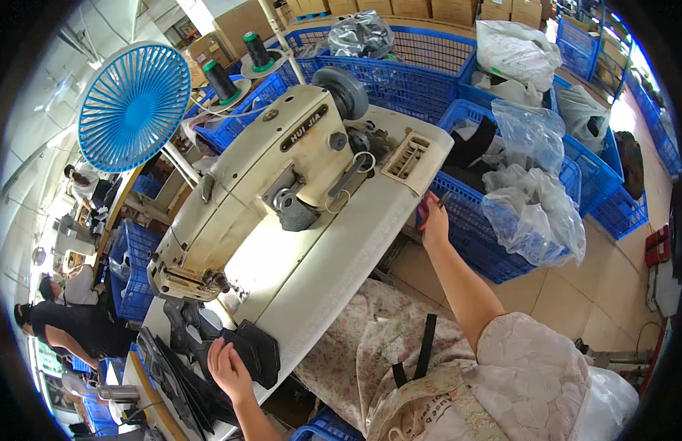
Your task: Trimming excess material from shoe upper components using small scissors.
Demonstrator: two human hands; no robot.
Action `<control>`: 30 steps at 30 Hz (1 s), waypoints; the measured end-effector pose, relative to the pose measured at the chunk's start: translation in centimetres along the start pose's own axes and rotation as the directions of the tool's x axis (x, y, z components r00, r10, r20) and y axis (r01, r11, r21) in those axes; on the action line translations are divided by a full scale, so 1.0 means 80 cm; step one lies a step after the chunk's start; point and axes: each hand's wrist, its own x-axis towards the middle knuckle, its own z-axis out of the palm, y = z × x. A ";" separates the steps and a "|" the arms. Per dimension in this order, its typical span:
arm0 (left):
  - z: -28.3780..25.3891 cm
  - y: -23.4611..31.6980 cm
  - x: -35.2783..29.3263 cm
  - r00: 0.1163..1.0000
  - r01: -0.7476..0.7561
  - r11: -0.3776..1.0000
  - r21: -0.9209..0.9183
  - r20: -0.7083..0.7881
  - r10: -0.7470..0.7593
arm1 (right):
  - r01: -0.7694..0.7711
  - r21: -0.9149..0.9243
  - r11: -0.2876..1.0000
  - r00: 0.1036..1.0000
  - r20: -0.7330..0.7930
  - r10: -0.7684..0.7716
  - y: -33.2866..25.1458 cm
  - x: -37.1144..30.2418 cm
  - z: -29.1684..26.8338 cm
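Observation:
A cream sewing machine (238,173) stands on a white table (355,231) in front of me, its lamp lighting the bed near the needle. My left hand (229,367) lies with fingers extended at the edge of a black shoe-upper-like piece (254,351) below the needle end. Beside it several flat black pieces (175,382) overlap at the table's left end. At the table's right edge my right hand (435,224) is closed around a small red and dark-blue tool (423,211) with a dark tip; the fingers partly hide its kind.
Blue crates (473,213) with clear plastic bags (535,213) and black material stand close on the right. More blue crates (407,84) line the back. A blue fan (135,106) and black thread cones (258,51) rise behind the machine. Other people (80,327) are at far left.

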 end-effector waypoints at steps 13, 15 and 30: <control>-0.048 0.015 0.030 0.989 -0.035 0.999 -0.010 -0.142 0.034 | -0.368 0.058 0.928 0.929 0.061 0.365 -0.012 -0.007 0.041; -0.057 0.022 0.051 0.983 -0.022 1.000 -0.003 -0.185 0.021 | -0.407 0.100 0.908 0.911 0.123 0.394 -0.013 0.009 0.022; -0.019 -0.040 0.232 0.844 0.298 0.363 -0.883 0.066 -0.533 | -0.505 0.133 0.852 0.862 0.111 0.494 0.006 0.017 0.036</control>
